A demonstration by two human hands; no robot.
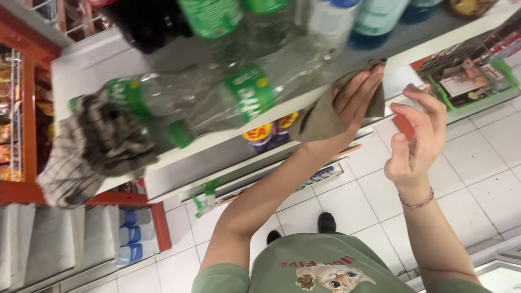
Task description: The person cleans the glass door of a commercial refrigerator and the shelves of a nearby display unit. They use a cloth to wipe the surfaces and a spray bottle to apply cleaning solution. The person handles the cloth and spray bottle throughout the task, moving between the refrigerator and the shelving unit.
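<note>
Under your left hand (355, 97) fingers, pressed flat together, the soft brown cloth (320, 116) lies limp on the shelf edge (179, 152); bunch its middle. Your right hand (418, 135) hovers, fingers spread, empty.

1. We take the white shelf (135, 168) as our landmark. Its top is crowded: clear bottles (179, 103) with green labels lie across its near part, and upright bottles (325, 21) fill the far part, so little room is left among them.
2. Our left hand (355, 100) presses a cloth (320, 116) on the shelf's front edge, filling that stretch.
3. Our right hand (415, 141) hangs open in clear air just right of the shelf.
4. A checked cloth (92, 152) blocks the shelf's left end.
5. Below the shelf, tiled floor (472, 179) lies open; a green basket (472, 76) bounds it farther right.
</note>
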